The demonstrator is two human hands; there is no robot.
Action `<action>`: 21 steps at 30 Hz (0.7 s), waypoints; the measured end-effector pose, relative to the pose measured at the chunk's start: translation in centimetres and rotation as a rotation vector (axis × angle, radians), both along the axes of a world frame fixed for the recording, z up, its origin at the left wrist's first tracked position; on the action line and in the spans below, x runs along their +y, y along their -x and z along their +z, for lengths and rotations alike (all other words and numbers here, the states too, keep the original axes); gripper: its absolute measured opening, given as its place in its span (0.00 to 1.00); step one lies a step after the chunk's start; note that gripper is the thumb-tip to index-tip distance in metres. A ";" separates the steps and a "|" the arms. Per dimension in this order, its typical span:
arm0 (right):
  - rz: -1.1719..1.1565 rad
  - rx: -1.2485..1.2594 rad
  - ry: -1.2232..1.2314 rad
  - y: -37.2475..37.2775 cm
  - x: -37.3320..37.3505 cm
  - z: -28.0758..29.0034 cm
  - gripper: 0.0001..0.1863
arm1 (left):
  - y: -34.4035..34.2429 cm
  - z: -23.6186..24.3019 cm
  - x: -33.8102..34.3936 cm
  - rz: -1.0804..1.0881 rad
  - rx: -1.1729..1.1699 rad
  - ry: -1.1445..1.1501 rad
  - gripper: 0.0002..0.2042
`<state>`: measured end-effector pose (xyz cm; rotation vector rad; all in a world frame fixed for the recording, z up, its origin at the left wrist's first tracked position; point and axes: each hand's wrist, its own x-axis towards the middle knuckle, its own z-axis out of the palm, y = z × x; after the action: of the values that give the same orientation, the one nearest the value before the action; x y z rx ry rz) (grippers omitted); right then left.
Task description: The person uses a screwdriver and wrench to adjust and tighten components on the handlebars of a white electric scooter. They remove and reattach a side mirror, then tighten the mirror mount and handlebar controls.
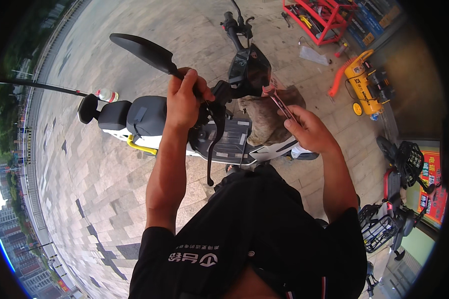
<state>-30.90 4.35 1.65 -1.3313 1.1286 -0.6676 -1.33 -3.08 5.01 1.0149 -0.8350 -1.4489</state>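
Observation:
My left hand (185, 97) is closed round the stem of a black rear-view mirror (142, 51), right by the near handlebar grip. Below it a black brake lever (215, 144) curves down toward me. In my right hand (312, 130) is a wrench (279, 102), its reddish jaw end pointing up and left, apart from the mirror. Both hands are over a white electric scooter (284, 148) with a dark front panel (252, 67). A mottled brown cloth (270, 117) hangs at its front, just behind the wrench.
The scooter's black seat (146, 113) and yellow side bar (140, 145) lie to the left. A plastic bottle (107, 95) is behind the seat. A red tool cart (324, 22) and a yellow air compressor (361, 84) stand at far right. Another two-wheeler (395, 199) is parked on the right.

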 end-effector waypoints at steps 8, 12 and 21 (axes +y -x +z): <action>-0.056 -0.112 0.022 -4.3 -0.1 -1.9 0.15 | -3.0 -2.1 -0.5 -0.288 -0.003 0.221 0.05; -0.291 -0.159 0.257 -11.0 -1.8 -1.6 0.16 | -2.9 -3.2 -0.7 -0.249 -0.030 0.295 0.05; -0.361 -0.049 0.524 -18.8 -5.7 -1.3 0.18 | -2.2 -3.0 0.3 -0.171 0.126 0.293 0.05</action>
<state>-12.07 -1.40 0.36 -1.5438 1.2129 -1.3221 0.85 -2.81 1.99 0.6384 -1.0252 -1.4648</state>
